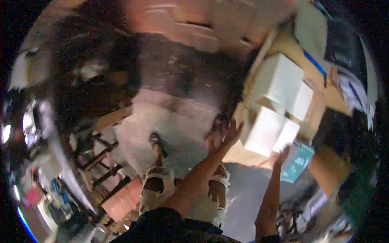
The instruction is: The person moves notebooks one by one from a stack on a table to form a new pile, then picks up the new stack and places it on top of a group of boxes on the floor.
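White cardboard boxes (265,131) sit on a brown cardboard piece (247,155) to my right, with another white box (279,77) farther back. My left hand (232,133) is at the cardboard's left edge, its fingers stretched out and blurred; whether it touches the edge is unclear. Beside the nearest white box and the cardboard's near edge is my right hand (279,156). Motion smears its fingers, so I cannot see whether they grip anything. A teal and white box (298,162) lies just right of that hand.
A blue strip-like object (315,63) rests on cardboard at the back right. Large brown cartons (174,20) stand at the far side. A wooden frame (99,156) and a reddish-brown carton (122,199) are at my left. My feet stand on a grey floor (135,117).
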Available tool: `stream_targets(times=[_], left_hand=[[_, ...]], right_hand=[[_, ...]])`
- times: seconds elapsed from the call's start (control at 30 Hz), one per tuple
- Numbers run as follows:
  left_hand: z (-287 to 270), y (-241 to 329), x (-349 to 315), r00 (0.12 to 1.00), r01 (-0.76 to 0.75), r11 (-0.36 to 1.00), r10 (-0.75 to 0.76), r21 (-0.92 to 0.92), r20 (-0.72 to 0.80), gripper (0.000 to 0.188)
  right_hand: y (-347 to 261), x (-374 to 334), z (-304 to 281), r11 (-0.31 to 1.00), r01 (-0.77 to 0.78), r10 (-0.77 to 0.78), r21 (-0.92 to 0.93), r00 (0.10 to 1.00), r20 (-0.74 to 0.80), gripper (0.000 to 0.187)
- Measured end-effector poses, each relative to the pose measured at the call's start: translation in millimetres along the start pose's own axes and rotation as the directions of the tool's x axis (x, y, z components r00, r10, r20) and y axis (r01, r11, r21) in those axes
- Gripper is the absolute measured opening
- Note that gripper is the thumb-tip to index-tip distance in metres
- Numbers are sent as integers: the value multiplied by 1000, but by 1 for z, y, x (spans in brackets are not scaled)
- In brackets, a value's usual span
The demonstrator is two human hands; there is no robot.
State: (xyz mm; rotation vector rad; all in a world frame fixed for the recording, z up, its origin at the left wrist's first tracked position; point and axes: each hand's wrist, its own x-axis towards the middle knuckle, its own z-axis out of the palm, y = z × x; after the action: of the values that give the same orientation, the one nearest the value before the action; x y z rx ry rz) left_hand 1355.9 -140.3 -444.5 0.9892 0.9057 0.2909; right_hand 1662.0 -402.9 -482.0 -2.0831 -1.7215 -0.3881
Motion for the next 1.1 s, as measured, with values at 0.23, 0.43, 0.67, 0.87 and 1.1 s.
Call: stream_targets(times=[0.23,0.43,0.67,0.87,1.1], left_hand=[[-194,64,-245,983,157,983,-146,95,-114,38],[-277,157,-442,988,-124,989,131,84,-85,25],[-415,226,-751,589,-671,718,669,189,-453,18],[-616,199,-903,-93,-454,862,208,228,-974,67],[-681,155,-889,259,-389,876,403,287,-878,68]], right_hand=[[-250,9,-85,958,-242,259,-153,961,101,55],[-454,86,-109,773,-296,-26,561,869,494,25],[-786,263,-213,430,-363,-343,826,781,522,44],[-1043,294,-262,374,-556,-714,742,338,613,53],[-1193,279,-245,11,-552,-732,834,564,383,49]])
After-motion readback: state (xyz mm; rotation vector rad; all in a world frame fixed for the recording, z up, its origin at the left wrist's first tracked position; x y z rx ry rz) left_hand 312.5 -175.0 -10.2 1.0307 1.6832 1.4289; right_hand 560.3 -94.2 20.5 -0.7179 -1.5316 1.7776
